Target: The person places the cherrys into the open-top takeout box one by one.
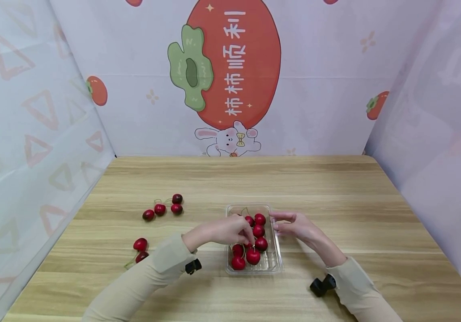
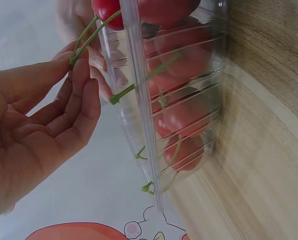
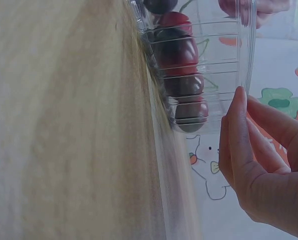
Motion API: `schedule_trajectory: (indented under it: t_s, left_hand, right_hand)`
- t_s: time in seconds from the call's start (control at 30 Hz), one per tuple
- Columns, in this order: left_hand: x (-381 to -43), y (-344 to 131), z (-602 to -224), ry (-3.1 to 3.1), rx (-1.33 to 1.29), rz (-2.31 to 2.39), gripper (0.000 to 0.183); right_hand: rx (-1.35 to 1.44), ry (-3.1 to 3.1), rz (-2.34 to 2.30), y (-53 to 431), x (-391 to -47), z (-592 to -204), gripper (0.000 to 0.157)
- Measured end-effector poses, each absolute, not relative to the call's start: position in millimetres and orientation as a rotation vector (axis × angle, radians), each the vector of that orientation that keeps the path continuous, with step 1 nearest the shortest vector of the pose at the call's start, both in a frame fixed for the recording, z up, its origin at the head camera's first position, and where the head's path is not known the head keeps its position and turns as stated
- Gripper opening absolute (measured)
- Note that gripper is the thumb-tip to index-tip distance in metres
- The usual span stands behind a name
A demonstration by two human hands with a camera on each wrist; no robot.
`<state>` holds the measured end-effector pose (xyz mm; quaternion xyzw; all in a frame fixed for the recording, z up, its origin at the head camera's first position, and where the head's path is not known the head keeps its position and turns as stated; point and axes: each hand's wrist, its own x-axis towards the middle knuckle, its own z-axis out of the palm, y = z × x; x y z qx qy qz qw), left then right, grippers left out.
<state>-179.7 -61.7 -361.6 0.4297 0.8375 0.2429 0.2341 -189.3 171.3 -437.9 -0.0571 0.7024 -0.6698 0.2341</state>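
Note:
A clear plastic box (image 1: 250, 272) holds several dark red cherries (image 1: 259, 231), some with green stems. Over the box, my left hand (image 1: 232, 229) pinches joined green stems (image 2: 91, 41) between thumb and fingertip. From these stems hangs a bright red cherry (image 2: 106, 12), partly cut off by the frame, at the box's rim in the left wrist view. My right hand (image 1: 300, 227) touches the right side of the box near its far corner. Its fingers (image 3: 234, 135) are nearly straight, with the tips at the rim.
Left of the box, several cherries (image 1: 160, 209) lie on the wooden table (image 1: 315, 183). Closer to the left sleeve is another pair of cherries (image 1: 140, 244), partly covered by the forearm. A printed cloth (image 1: 319, 112) stands behind the table.

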Motion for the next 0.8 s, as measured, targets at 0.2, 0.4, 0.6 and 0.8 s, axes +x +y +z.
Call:
schedule_trajectory:
  t_s: [0.2,0.4,0.6,0.8]
  left_hand:
    - [-180,-62,-365,2.287,1.178,0.669,0.013]
    - [-180,-62,-370,2.277,1.168,0.682,0.012]
    - [-181,-61,-373,2.278,1.162,0.695,0.012]
    - [-183,-61,-375,2.284,1.163,0.707,0.012]
  right_hand:
    - [-0.159,1.927,-1.839,171,-189,-437,0.052]
    - [-0.161,1.924,-1.844,171,-189,-438,0.052]
    - [-0.160,1.929,-1.840,171,-188,-439,0.052]
    - [-0.159,1.928,-1.842,171,-188,-438,0.052]
